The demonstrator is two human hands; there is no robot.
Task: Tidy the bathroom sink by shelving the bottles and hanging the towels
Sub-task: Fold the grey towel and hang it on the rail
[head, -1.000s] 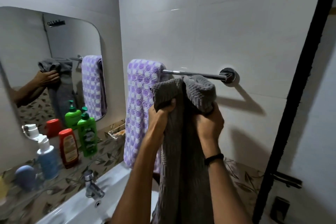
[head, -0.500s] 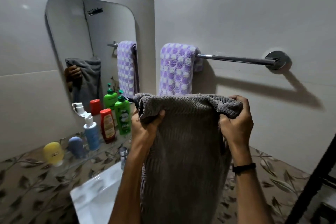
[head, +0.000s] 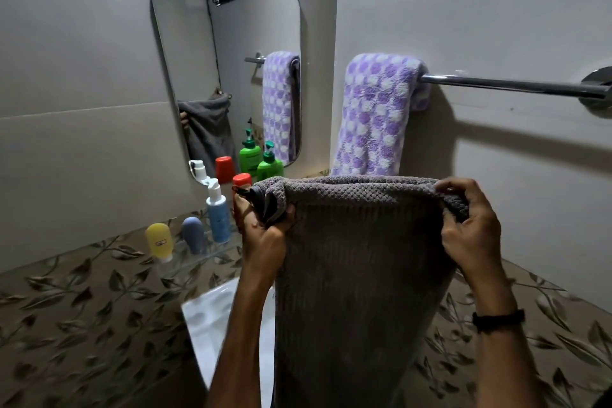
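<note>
A grey waffle towel (head: 354,268) hangs stretched flat between my hands, well below the chrome towel bar (head: 510,84). My left hand (head: 265,225) grips its upper left corner and my right hand (head: 470,228) grips its upper right corner. A purple and white checked towel (head: 374,116) is draped over the bar's left end. On the glass shelf (head: 195,258) under the mirror stand a yellow bottle (head: 159,242), a grey-blue bottle (head: 193,233), a blue pump bottle (head: 218,214), a red-capped bottle (head: 241,179) partly hidden by my left hand, and a green pump bottle (head: 270,164).
A mirror (head: 212,53) hangs on the left wall and reflects the towels and bottles. The white sink (head: 215,328) shows below my left arm. Leaf-patterned tiles (head: 82,308) run along the lower walls. The bar's right stretch is bare up to its wall mount (head: 599,89).
The grey towel came down off the bar's height and was spread out wide between my hands. The view swung left and lower, bringing the mirror and shelf toward the centre.
</note>
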